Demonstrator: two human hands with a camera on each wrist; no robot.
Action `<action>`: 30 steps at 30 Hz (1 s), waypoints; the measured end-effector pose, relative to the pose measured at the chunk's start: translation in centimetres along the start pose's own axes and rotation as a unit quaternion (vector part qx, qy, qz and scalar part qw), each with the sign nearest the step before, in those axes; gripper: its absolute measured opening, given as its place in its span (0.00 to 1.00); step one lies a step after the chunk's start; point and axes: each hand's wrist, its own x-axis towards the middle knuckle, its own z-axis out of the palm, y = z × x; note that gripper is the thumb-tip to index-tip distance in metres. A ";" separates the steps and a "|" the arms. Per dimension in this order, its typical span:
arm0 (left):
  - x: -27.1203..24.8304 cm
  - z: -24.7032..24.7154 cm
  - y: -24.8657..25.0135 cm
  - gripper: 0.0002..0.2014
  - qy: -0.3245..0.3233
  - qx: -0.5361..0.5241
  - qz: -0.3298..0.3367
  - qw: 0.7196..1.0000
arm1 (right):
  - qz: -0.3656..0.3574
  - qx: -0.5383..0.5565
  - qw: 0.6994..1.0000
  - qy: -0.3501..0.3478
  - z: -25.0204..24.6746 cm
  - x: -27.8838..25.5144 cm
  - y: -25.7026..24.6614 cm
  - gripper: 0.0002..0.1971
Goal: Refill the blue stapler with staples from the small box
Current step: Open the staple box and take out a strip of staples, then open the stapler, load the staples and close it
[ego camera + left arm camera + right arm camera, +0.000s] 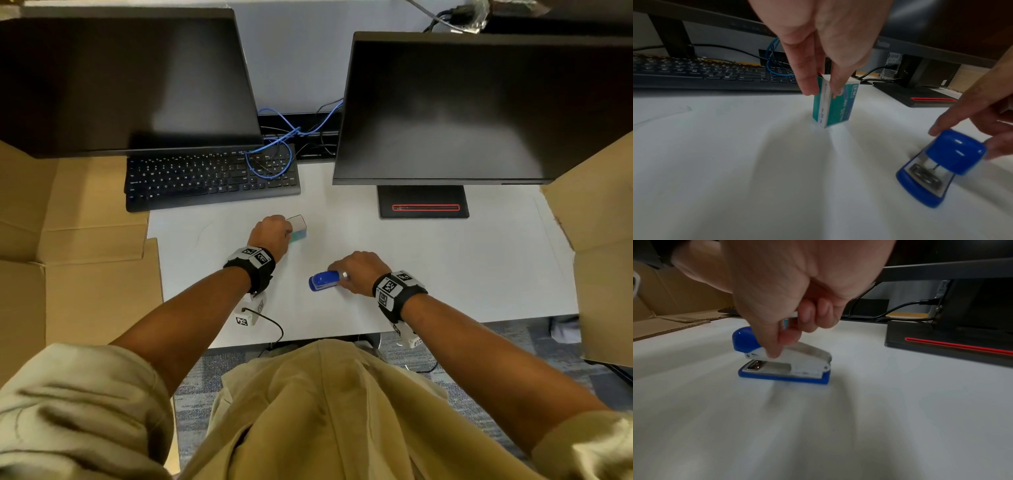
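Note:
The small teal and white staple box (298,228) (830,110) stands upright on the white table (445,267). My left hand (270,233) (821,91) pinches its upper end between thumb and a finger. To the right and nearer to me the blue stapler (323,281) (953,152) (797,366) lies closed on the table, nose pointing left. My right hand (356,272) (789,337) comes down on it from above, the thumb on its white side and the other fingers curled over the far side. No loose staples show.
A black keyboard (212,178) with a blue cable (274,154) looped over it lies behind the box. Two dark monitors (126,78) (479,109) stand at the back, and a black base (423,202). Flattened cardboard (68,257) (603,257) flanks the table.

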 end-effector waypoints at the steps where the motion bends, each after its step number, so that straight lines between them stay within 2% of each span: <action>1: 0.2 -0.2 -0.1 0.10 -0.003 0.007 0.000 1.000 | 0.006 -0.002 1.000 0.010 -0.1 0.1 0.1 0.18; 5: 0.1 -1.1 -0.2 0.10 -0.013 0.049 -0.007 0.999 | 0.040 0.012 0.998 0.036 -0.1 0.6 0.6 0.22; 7: -0.4 -1.2 0.1 0.12 0.003 0.064 -0.001 0.998 | 0.057 0.032 0.997 0.046 0.0 0.7 0.8 0.25; 10: -1.4 -0.7 1.1 0.13 0.026 0.043 0.067 0.997 | 0.080 0.078 0.992 0.060 0.2 0.8 1.1 0.28; 12: -2.0 -0.1 2.2 0.11 -0.012 0.006 0.134 0.991 | 0.100 0.128 0.984 0.072 0.2 1.0 1.2 0.28; 14: -2.5 0.8 3.5 0.13 -0.081 -0.014 0.168 0.982 | 0.119 0.182 0.972 0.093 0.2 1.2 1.3 0.29; 18: -2.9 3.2 5.9 0.27 -0.173 -0.060 0.132 0.974 | 0.132 0.258 0.950 0.117 0.5 1.2 1.5 0.31; 21: -2.3 4.2 7.2 0.36 -0.209 -0.031 0.129 0.969 | 0.152 0.286 0.939 0.113 1.0 1.0 1.9 0.33; 23: -1.7 4.3 7.5 0.38 -0.229 -0.008 0.150 0.962 | 0.160 0.291 0.938 0.097 1.5 0.5 2.3 0.35; 25: -1.3 4.2 7.6 0.34 -0.237 0.048 0.183 0.953 | 0.159 0.291 0.940 0.077 2.1 -0.1 2.6 0.35; 27: -0.9 4.0 7.7 0.24 -0.224 0.091 0.208 0.948 | 0.159 0.294 0.941 0.058 2.5 -0.6 2.8 0.36; 30: -0.6 3.9 8.0 0.18 -0.213 0.081 0.215 0.950 | 0.171 0.296 0.939 0.048 2.4 -0.5 2.7 0.43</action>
